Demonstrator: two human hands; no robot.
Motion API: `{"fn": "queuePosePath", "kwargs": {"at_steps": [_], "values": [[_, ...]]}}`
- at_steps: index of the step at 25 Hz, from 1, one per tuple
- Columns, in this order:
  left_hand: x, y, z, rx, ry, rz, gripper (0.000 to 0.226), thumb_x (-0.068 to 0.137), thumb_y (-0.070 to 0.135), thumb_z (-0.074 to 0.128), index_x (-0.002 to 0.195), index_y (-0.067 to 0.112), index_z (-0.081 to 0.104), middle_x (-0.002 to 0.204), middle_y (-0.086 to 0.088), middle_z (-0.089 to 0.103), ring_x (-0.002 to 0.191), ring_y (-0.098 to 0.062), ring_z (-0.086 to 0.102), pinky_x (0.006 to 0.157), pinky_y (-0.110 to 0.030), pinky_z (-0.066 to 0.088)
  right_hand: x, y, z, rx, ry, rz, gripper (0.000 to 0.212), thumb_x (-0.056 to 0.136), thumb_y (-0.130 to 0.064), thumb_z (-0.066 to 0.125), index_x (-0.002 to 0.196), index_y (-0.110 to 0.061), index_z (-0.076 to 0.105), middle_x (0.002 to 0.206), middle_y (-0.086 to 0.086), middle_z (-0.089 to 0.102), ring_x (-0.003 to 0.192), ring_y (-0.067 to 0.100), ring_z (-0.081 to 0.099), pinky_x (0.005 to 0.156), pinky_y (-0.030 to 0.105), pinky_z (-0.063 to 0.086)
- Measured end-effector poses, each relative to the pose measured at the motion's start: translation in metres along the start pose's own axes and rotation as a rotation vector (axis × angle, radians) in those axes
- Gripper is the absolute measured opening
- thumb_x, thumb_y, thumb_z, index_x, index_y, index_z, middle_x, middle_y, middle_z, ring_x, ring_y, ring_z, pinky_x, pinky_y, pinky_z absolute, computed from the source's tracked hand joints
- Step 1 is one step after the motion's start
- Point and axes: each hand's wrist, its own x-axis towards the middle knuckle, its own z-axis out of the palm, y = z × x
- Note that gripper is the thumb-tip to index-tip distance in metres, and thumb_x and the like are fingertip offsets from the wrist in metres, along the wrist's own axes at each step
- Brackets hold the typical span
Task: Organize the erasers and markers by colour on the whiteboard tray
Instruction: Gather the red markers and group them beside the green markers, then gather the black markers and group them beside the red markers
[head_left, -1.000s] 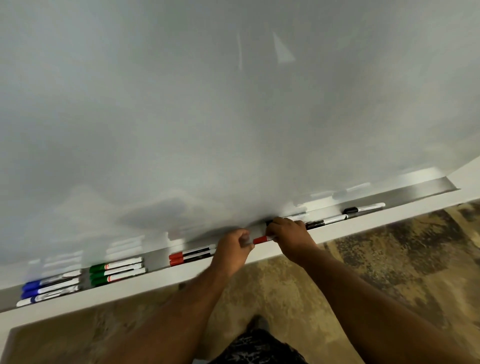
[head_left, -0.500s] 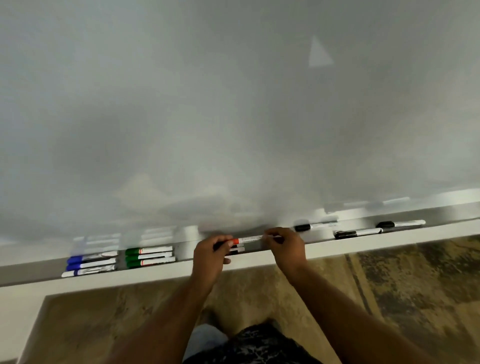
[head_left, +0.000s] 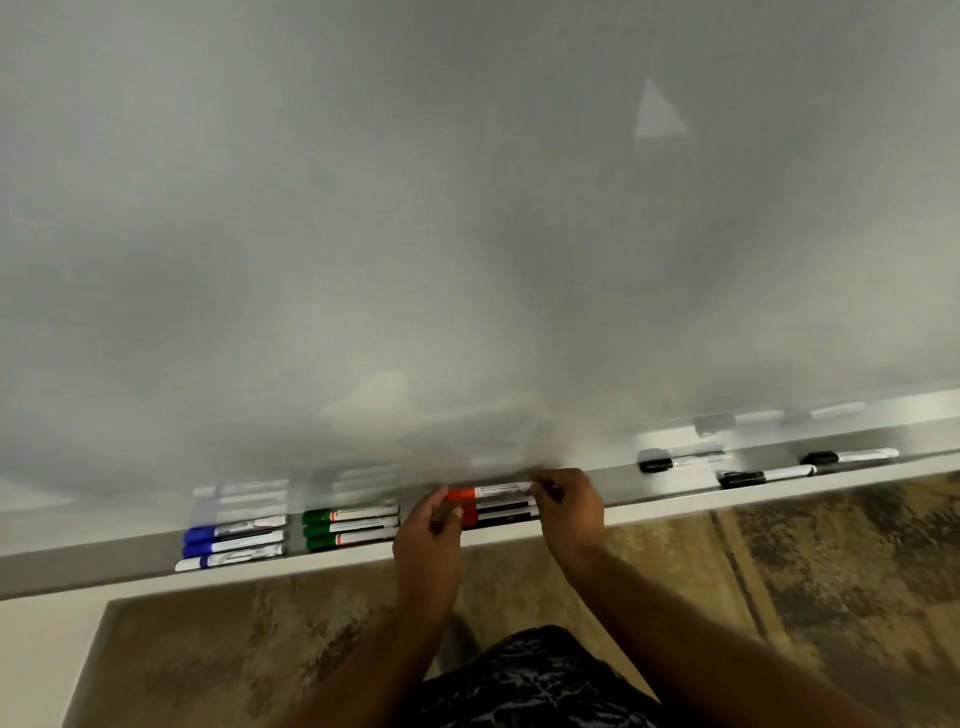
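Both hands hold one red marker by its ends, level and lengthwise over the tray at the foot of the whiteboard. The left hand has its fingertips clamped on the red cap end; the right hand pinches the white tail end. The marker sits at the far side of the tray, just above two more red markers lying side by side in the tray between the hands, partly hidden by the left fingers.

Left of the hands lie three green markers, parallel and touching, caps to the left. Further left are three blue markers, stacked the same way, the nearest one at the tray's front lip.

Right of the hands, well apart from the sorted groups, three black markers are strewn along the tray: one at the far side by the board, one nearer the front edge, and one further right.

Below the tray is a mottled brown carpet, with patterned dark shorts at the bottom edge
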Motion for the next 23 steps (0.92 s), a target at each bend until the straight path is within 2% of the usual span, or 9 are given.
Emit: {"fn": "queuePosePath", "kwargs": {"at_steps": [2,5,7,12,15,17,19,20,23], "values": [[0.006,-0.003,-0.003,0.126,-0.069,0.027,0.044,0.099,0.014,0.064,0.142,0.02,0.059,0.133,0.006,0.065,0.117,-0.01,0.062,0.096,-0.016,0.045,0.0,-0.002,0.005,-0.082,0.023,-0.07,0.023,0.094,-0.005,0.07,0.109,-0.02,0.079,0.104,-0.01,0.064,0.094,0.008,0.065,0.091,0.022,0.052],[0.011,-0.009,-0.007,0.283,-0.153,0.065,0.048,0.101,0.015,0.059,0.148,0.02,0.052,0.143,-0.003,0.061,0.128,-0.019,0.06,0.107,-0.027,0.045,-0.008,0.002,0.01,-0.148,0.042,-0.105,0.024,0.096,-0.008,0.068,0.115,-0.019,0.077,0.105,-0.011,0.065,0.092,0.006,0.064,0.084,0.013,0.048],[0.016,-0.012,-0.01,0.336,-0.182,0.093,0.046,0.103,0.018,0.057,0.149,0.021,0.051,0.144,-0.004,0.061,0.129,-0.021,0.06,0.109,-0.031,0.046,-0.011,0.005,0.01,-0.2,0.018,-0.1,0.022,0.098,-0.013,0.067,0.117,-0.019,0.077,0.105,-0.007,0.07,0.091,0.007,0.064,0.08,0.013,0.046],[0.028,-0.018,-0.021,0.451,-0.196,0.23,0.04,0.097,0.025,0.064,0.137,0.024,0.061,0.124,0.0,0.07,0.109,-0.017,0.067,0.096,-0.035,0.055,-0.006,0.003,-0.004,-0.358,-0.062,-0.119,0.018,0.097,-0.014,0.066,0.111,-0.017,0.077,0.106,-0.002,0.069,0.094,0.016,0.067,0.084,0.028,0.055],[0.027,-0.021,-0.021,0.422,-0.197,0.249,0.034,0.093,0.023,0.069,0.127,0.022,0.065,0.114,0.003,0.07,0.099,-0.012,0.067,0.09,-0.036,0.059,0.002,-0.002,-0.01,-0.453,-0.111,-0.104,0.016,0.096,-0.015,0.062,0.106,-0.017,0.074,0.102,0.001,0.064,0.092,0.023,0.065,0.08,0.03,0.053],[0.032,-0.02,-0.017,0.392,-0.217,0.228,0.03,0.091,0.019,0.07,0.121,0.022,0.067,0.108,0.003,0.069,0.094,-0.013,0.068,0.087,-0.036,0.059,0.009,-0.008,-0.011,-0.479,-0.17,-0.057,0.02,0.093,-0.014,0.061,0.109,-0.015,0.073,0.105,0.005,0.065,0.093,0.026,0.065,0.08,0.028,0.049],[0.036,-0.015,-0.009,0.349,-0.238,0.139,0.026,0.089,0.015,0.07,0.114,0.022,0.07,0.105,0.0,0.069,0.094,-0.018,0.069,0.087,-0.038,0.058,0.015,-0.009,-0.01,-0.469,-0.223,-0.019,0.016,0.09,-0.014,0.063,0.103,-0.016,0.072,0.099,0.006,0.067,0.088,0.026,0.065,0.074,0.025,0.045],[0.036,-0.012,-0.004,0.331,-0.235,0.083,0.024,0.089,0.015,0.069,0.112,0.021,0.071,0.106,-0.001,0.07,0.094,-0.018,0.069,0.087,-0.037,0.058,0.015,-0.01,-0.009,-0.446,-0.25,-0.009,0.014,0.089,-0.013,0.065,0.099,-0.018,0.072,0.095,0.004,0.068,0.084,0.024,0.064,0.071,0.025,0.045],[0.034,-0.008,0.004,0.31,-0.18,-0.017,0.026,0.089,0.018,0.067,0.115,0.021,0.07,0.112,-0.003,0.066,0.096,-0.019,0.066,0.088,-0.036,0.055,0.012,-0.012,-0.001,-0.386,-0.363,0.002,0.02,0.089,-0.011,0.068,0.107,-0.018,0.075,0.095,0.0,0.073,0.079,0.015,0.066,0.063,0.02,0.046]]}}
